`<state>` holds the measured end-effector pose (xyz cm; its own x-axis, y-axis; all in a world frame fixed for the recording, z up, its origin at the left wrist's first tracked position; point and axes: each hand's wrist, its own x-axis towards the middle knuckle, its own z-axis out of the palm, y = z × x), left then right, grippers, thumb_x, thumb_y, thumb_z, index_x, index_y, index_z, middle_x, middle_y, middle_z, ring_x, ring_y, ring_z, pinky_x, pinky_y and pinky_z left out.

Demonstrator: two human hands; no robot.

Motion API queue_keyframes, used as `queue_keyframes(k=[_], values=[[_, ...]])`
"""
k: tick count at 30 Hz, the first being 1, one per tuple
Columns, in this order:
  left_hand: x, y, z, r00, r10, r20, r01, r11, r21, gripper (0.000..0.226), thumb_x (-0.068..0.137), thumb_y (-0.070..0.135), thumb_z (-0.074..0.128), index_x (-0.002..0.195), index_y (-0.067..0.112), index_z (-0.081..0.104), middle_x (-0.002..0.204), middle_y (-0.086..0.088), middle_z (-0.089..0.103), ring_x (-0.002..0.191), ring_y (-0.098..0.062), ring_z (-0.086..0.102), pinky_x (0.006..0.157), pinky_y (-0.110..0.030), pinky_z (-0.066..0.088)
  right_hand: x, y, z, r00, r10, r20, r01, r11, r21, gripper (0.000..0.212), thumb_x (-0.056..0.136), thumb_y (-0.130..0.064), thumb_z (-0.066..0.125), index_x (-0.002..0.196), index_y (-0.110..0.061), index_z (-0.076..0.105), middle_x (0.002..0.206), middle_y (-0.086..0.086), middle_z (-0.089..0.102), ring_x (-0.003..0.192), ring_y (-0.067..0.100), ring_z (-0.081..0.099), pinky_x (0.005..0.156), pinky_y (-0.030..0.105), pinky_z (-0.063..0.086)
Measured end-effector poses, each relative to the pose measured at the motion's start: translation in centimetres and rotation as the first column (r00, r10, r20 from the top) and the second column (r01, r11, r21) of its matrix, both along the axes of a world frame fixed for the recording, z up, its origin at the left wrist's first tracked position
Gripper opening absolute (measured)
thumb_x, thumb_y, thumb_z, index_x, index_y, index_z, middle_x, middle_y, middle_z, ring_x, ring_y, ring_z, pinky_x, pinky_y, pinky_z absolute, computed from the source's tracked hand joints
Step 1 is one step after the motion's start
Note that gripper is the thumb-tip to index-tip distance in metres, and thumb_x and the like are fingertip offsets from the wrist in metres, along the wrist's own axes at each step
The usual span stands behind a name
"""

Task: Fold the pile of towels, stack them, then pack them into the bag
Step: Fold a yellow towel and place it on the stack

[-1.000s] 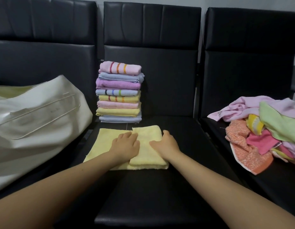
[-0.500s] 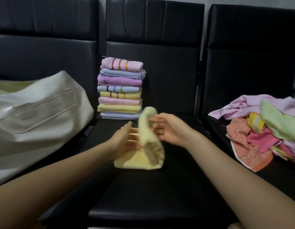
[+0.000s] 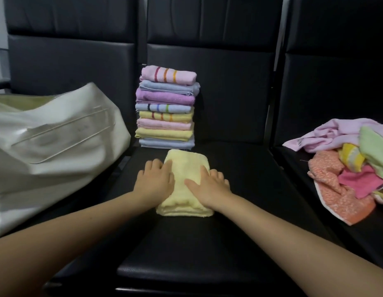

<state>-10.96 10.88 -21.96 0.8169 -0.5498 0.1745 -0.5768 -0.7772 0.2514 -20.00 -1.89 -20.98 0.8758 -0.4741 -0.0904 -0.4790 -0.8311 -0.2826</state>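
Note:
A pale yellow towel [image 3: 184, 168] lies folded into a narrow block on the middle black seat [image 3: 240, 211]. My left hand [image 3: 154, 183] lies flat against its left side, fingers straight. Across the towel's right half, my right hand [image 3: 208, 186] presses down with straight fingers. Behind the towel stands a stack of several folded towels [image 3: 167, 110], pink with stripes on top. A heap of unfolded towels [image 3: 349, 168] in pink, green, orange and yellow sits on the right seat. The white bag [image 3: 47, 146] lies slumped on the left seat.
Three black padded seats with tall backrests [image 3: 210, 28] stand side by side. The stack leans close to the middle backrest. Bare seat surface shows in front of the yellow towel and to its right.
One second ago the yellow towel lay partly folded and wider. Half a second ago both hands lifted one half over. Now it lies folded narrower, with both hands flat on it.

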Motion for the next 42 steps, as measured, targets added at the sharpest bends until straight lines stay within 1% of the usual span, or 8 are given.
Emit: queue_keyframes(k=[8,15,22,26,29,34,38,42], values=[[0.2,0.2,-0.3,0.989,0.026,-0.143,-0.028,1.0,-0.013,0.052,0.104,0.036,0.023,0.153,0.018,0.022,0.146,-0.01,0.037,0.134,-0.028,0.032,0.108,-0.042,0.028,-0.7,0.2,0.4,0.959,-0.088,0.271,0.02,0.969,0.246,0.067,0.094,-0.046,0.052,0.147,-0.012,0.029,0.142,0.008,0.043,0.129,0.028,0.041,0.102,0.035,0.038],[-0.1,0.1,0.0,0.992,0.051,-0.117,-0.054,0.998,-0.018,0.042,0.102,0.037,0.026,0.126,0.011,0.05,0.131,-0.011,0.048,0.123,-0.027,0.04,0.099,-0.042,0.035,-1.6,0.6,2.9,0.891,-0.453,0.021,0.099,0.24,0.966,0.07,0.079,-0.026,0.078,0.138,-0.009,0.043,0.125,0.014,0.059,0.11,0.029,0.061,0.096,0.043,0.051],[-1.3,-0.5,2.5,0.922,0.071,-0.381,-0.135,0.98,-0.144,0.077,0.099,0.061,0.017,0.108,0.0,0.065,0.114,-0.017,0.061,0.106,-0.027,0.052,0.091,-0.036,0.039,-3.5,1.2,6.1,0.888,-0.453,0.085,-0.029,0.13,0.991,0.023,0.086,-0.018,0.067,0.091,-0.004,0.05,0.09,0.013,0.06,0.087,0.028,0.061,0.089,0.043,0.049],[-1.9,-1.0,5.0,0.527,-0.384,-0.758,-0.337,0.724,-0.602,0.065,0.096,0.063,0.035,0.137,0.014,0.05,0.139,-0.012,0.053,0.111,-0.022,0.059,0.09,-0.032,0.046,-5.0,0.3,8.7,0.88,-0.421,0.219,-0.21,0.067,0.975,0.007,0.091,-0.011,0.056,0.088,-0.005,0.056,0.086,0.017,0.064,0.082,0.03,0.061,0.091,0.046,0.048],[-2.3,-0.3,5.6,0.149,-0.615,-0.774,-0.42,0.67,-0.612,0.066,0.088,0.072,0.042,0.121,0.02,0.065,0.121,-0.013,0.067,0.099,-0.028,0.068,0.076,-0.038,0.054,-5.7,-0.6,8.9,0.893,-0.393,0.22,-0.22,0.046,0.974,0.014,0.09,-0.015,0.054,0.095,-0.004,0.062,0.082,0.017,0.068,0.081,0.031,0.064,0.082,0.042,0.051],[-2.2,-1.3,6.1,0.169,-0.612,-0.773,-0.569,0.58,-0.583,0.048,0.092,0.047,0.054,0.126,0.014,0.06,0.111,-0.013,0.068,0.096,-0.029,0.065,0.076,-0.039,0.052,-6.3,-1.3,8.3,0.897,-0.425,0.118,-0.141,-0.022,0.99,0.02,0.093,-0.023,0.055,0.099,-0.007,0.065,0.081,0.015,0.07,0.081,0.029,0.066,0.083,0.042,0.052],[-2.1,-2.3,5.7,0.212,-0.687,-0.695,-0.771,0.319,-0.551,0.054,0.091,0.035,0.06,0.14,0.016,0.045,0.117,-0.015,0.066,0.097,-0.034,0.065,0.061,-0.046,0.053,-5.5,-1.1,6.3,0.787,-0.616,-0.027,-0.132,-0.211,0.968,0.029,0.096,-0.032,0.054,0.102,-0.007,0.068,0.102,0.015,0.072,0.104,0.03,0.065,0.102,0.042,0.047],[-3.0,-4.2,5.6,0.191,-0.773,-0.605,-0.845,0.184,-0.502,0.05,0.093,0.026,0.061,0.137,0.01,0.045,0.11,-0.017,0.066,0.087,-0.032,0.066,0.045,-0.041,0.055,-4.2,-0.8,4.8,0.773,-0.62,-0.131,0.006,-0.2,0.98,0.053,0.083,-0.054,0.066,0.107,-0.007,0.064,0.104,0.018,0.071,0.099,0.034,0.067,0.097,0.046,0.05]])
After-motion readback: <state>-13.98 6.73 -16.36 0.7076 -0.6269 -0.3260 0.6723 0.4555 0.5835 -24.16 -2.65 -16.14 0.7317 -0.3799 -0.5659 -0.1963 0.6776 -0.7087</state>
